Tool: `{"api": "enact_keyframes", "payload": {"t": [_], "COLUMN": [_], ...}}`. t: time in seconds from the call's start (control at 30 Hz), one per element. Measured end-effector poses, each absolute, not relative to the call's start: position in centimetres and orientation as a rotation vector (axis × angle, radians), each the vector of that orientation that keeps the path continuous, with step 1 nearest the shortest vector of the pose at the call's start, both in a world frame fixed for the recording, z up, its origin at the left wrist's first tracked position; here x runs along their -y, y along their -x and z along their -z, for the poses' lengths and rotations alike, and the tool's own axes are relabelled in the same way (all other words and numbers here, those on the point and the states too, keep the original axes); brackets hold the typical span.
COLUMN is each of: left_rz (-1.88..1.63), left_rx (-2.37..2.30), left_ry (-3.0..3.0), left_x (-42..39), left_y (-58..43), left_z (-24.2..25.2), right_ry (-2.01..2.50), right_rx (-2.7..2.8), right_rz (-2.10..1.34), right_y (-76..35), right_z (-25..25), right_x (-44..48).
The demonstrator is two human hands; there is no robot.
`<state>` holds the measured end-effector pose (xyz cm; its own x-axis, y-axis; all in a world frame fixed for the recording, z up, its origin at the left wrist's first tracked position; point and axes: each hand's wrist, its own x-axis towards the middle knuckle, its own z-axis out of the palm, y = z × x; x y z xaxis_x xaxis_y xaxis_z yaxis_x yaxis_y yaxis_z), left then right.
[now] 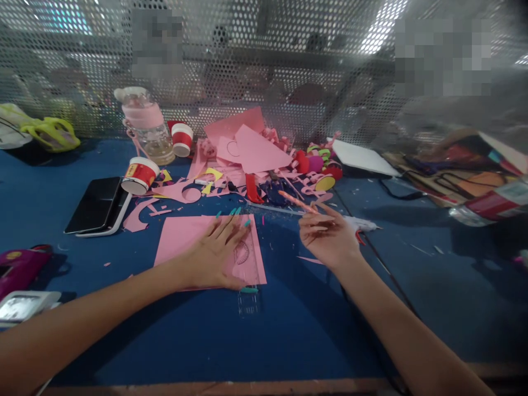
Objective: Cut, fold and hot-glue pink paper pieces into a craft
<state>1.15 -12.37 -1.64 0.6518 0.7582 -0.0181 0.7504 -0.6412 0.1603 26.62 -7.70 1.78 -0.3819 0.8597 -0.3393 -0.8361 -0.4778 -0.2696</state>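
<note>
My left hand (214,253) lies flat with fingers spread on a pink sheet of paper (181,236) on the blue table. Under its fingers sits a clear ruler with a protractor (246,269), which sticks out past the paper's near edge. My right hand (328,236) hovers to the right of the sheet, fingers curled round a thin pink pencil (295,201) that points up and left.
A heap of pink paper scraps (247,148) and colourful cut pieces lies behind the sheet. At the left are a phone (97,204), two red-and-white cups (139,175), a pink bottle (146,124). White paper (363,157) and clutter sit at the right, a perforated metal screen behind.
</note>
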Motion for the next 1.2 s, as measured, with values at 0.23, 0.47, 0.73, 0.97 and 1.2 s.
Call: {"api": "enact_keyframes", "payload": {"t": [0.23, 0.47, 0.73, 0.97, 1.2], "left_rz": [-0.07, -0.068, -0.083, -0.053, -0.043], "left_rx": [-1.255, -1.25, -1.238, -1.255, -1.246], "left_ry": [-2.667, -2.661, -2.683, -2.661, -2.658], "left_x": [12.25, 12.15, 12.01, 12.07, 12.06], "left_y": [-1.2, -1.21, -1.23, -1.2, -1.23], "left_z": [1.66, 1.91, 2.25, 1.85, 1.68], "right_ry": [0.511, 0.523, 0.54, 0.55, 0.527], "right_rx": [0.035, 0.012, 0.014, -0.006, -0.05], "right_rz": [-2.018, -2.096, -2.112, -2.089, -2.054], "right_y": [-27.13, -27.32, -27.33, -27.1, -27.11], "right_z": [-1.51, -1.25, -1.24, -1.53, -1.28], "right_x": [7.33, 7.13, 7.18, 7.4, 7.3]}}
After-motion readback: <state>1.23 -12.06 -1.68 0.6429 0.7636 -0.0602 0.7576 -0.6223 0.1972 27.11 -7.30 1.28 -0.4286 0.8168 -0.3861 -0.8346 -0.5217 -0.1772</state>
